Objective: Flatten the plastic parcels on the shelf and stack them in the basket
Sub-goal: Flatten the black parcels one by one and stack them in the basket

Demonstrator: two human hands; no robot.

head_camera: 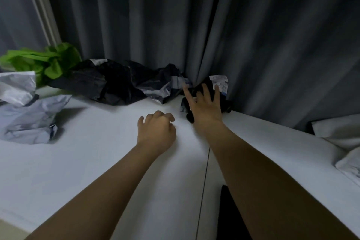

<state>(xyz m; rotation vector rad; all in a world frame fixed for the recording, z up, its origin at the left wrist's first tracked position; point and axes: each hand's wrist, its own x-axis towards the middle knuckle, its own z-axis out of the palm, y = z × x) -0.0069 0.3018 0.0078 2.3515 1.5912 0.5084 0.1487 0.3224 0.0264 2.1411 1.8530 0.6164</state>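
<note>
A small crumpled black plastic parcel (210, 84) with a white label lies at the back of the white shelf (97, 161), against the curtain. My right hand (204, 105) lies on top of it with fingers spread and straight. My left hand (155, 132) rests on the shelf to its left, fingers loosely curled, holding nothing. A large crumpled black parcel (109, 82) lies further left along the curtain. Two crumpled white parcels (33, 119) sit at the left edge. No basket is in view.
A green bag (48, 62) sits at the back left by the window frame. Grey curtains (194, 25) hang behind the shelf. White crumpled plastic (341, 142) lies at the right edge. A dark gap (229, 216) opens below the shelf's front.
</note>
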